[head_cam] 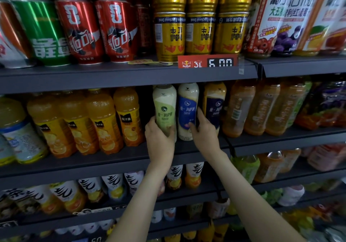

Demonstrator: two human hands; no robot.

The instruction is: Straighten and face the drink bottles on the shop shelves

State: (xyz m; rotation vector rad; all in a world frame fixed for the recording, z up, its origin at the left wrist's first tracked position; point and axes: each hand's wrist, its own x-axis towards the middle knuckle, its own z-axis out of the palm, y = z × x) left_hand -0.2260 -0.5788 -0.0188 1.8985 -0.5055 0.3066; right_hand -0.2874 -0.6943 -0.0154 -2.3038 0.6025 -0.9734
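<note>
Orange juice bottles [101,121] left, dark-label bottle [215,104] right — gripped in curled fingers, labels forward: green-label bottle [164,108], left hand [159,140]; blue-label bottle [187,108], right hand [205,133].

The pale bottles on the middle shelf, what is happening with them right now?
A person is tidying drinks with both bare hands. The left hand grips the green-label bottle, and the right hand grips the blue-label bottle right beside it. Both bottles are upright with their labels facing out, near the front of the middle shelf. The dark-label bottle to their right is not held.
</note>
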